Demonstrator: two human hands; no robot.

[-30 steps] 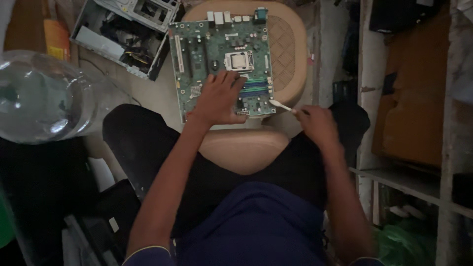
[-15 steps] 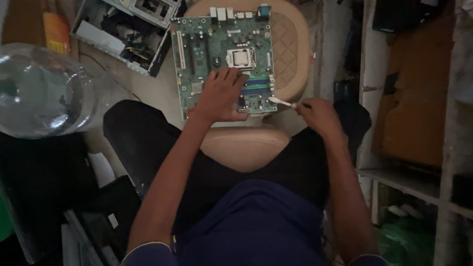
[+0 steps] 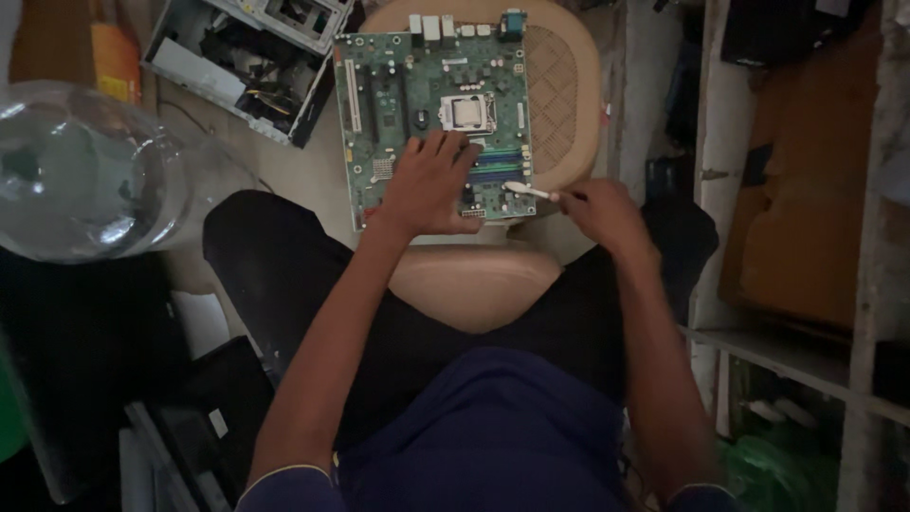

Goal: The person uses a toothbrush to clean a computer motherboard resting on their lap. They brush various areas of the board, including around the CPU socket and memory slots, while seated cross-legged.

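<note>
left hand [image 3: 428,187]: fingers spread, palm pressed flat on lower middle of the motherboard, fingertips just below the processor socket
right hand [image 3: 599,207]: off the motherboard's lower right corner, pinching the end of a small white tool, other fingers curled in
white tool [image 3: 527,191]: thin stick, lies nearly level, tip reaches over the motherboard's right edge beside the memory slots; what kind of tool, cannot tell
motherboard [image 3: 398,95]: green, flat on the stool seat, port block at its far edge, socket right of centre
processor socket [image 3: 467,113]: silver square, upper right part of the motherboard, just beyond left fingertips
stool [image 3: 561,90]: tan, round woven seat, under the motherboard, showing bare to its right and near side
computer case [image 3: 248,52]: open, grey metal, on the floor left of the motherboard and beyond it
water jug [image 3: 81,171]: big clear plastic, well left of the motherboard
shelf unit [image 3: 806,190]: right of the motherboard, brown cardboard inside
</note>
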